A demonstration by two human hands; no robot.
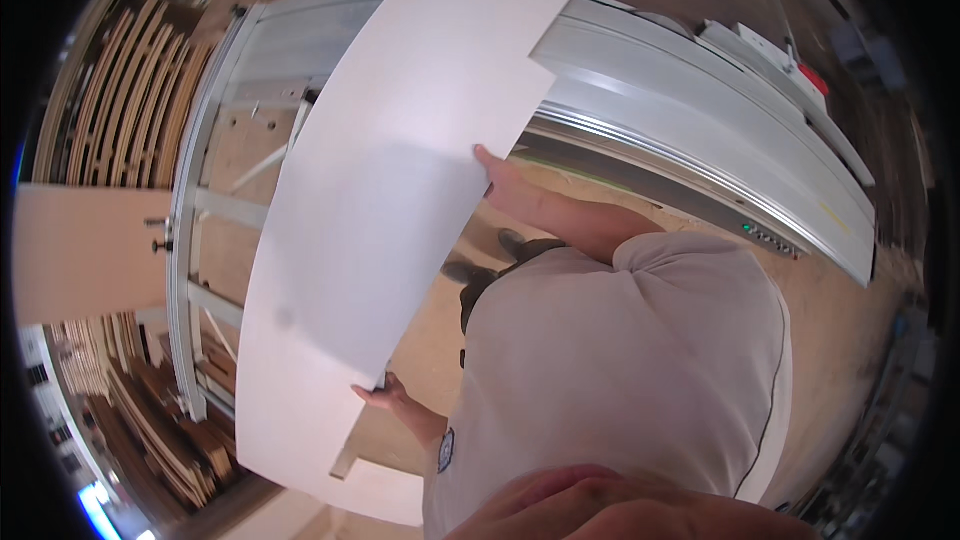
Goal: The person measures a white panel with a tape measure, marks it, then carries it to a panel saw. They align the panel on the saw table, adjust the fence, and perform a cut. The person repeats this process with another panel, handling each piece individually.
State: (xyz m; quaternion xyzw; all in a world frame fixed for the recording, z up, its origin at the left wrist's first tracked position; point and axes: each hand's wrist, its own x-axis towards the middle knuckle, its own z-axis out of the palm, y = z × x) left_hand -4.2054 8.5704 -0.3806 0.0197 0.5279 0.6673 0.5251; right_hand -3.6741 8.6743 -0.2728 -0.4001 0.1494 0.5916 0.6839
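Head view: two bare hands grip one long white panel [370,200] by its edge nearest the person. The left hand [385,395] holds near the panel's lower end, the right hand [487,170] farther up; each has its thumb side on top, other fingers mostly hidden beneath. Two dark shoes [510,238] stand just right of the panel. Farther right is one silver machine [690,90] with one green light [746,227]. The panel crosses over one metal frame [178,290]; beyond, left of the panel, are two groups of boards [130,90], too many to count, and one brown sheet [90,255].
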